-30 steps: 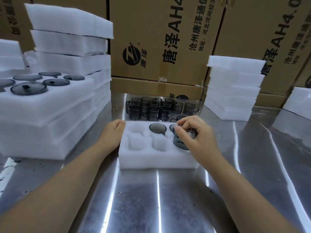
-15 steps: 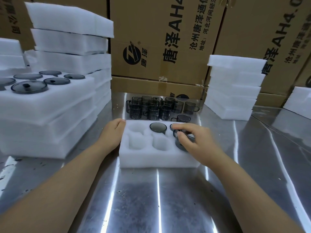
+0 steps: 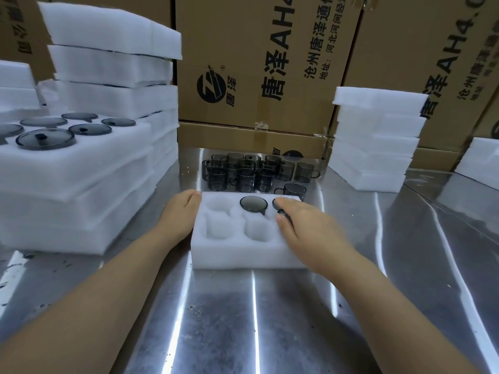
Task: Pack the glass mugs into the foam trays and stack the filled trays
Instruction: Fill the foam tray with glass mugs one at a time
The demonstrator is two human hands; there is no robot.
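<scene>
Soft white foam tray (image 3: 237, 252) on streaked steel worktop (image 3: 243, 319) — left hand (image 3: 178, 214), fingers relaxed, braces its left edge; right hand (image 3: 307, 233), fingers flat, presses a smoky glass mug (image 3: 283, 212).

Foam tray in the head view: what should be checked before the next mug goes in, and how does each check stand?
1. Foam tray steadied: left hand rests against its left edge. Ok.
2. Front-right mug fully seated: mostly hidden under the right hand. Cannot tell.
3. Back-middle mug sunk in its pocket. Ok.
4. Free pockets: three show empty. Ok.
5. Loose mugs stand behind the tray. Ok.
</scene>
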